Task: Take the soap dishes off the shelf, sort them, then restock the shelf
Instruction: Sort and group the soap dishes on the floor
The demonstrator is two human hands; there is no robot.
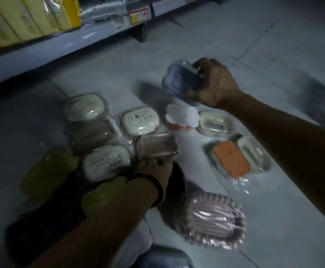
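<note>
Right grip (214,84) is holding a blue soap dish (181,82) aloft; left grip (155,170) is clutching a brown soap dish (155,147).

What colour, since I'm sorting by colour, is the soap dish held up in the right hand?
Bluish purple soap dish in the right hand, head view.
</note>
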